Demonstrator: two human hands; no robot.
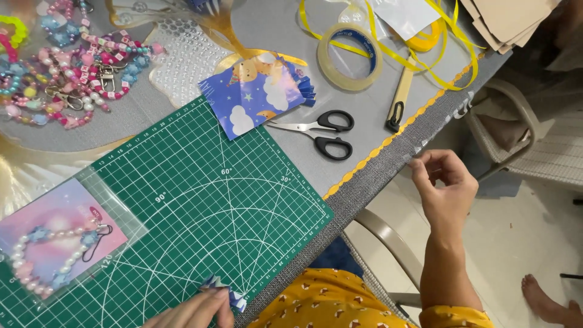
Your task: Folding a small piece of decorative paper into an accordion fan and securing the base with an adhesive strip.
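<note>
Pleated blue paper (223,290) under left hand (193,311), gridded mat (225,206).

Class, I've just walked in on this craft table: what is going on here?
A person sits at a grey table with a green cutting mat. Their left hand presses a small folded blue paper piece at the mat's near edge. Their right hand is raised off the table edge, fingertips pinched. Scissors and a tape roll lie untouched.

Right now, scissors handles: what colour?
Black, on the scissors lying on the grey table; head view shows it best.
</note>
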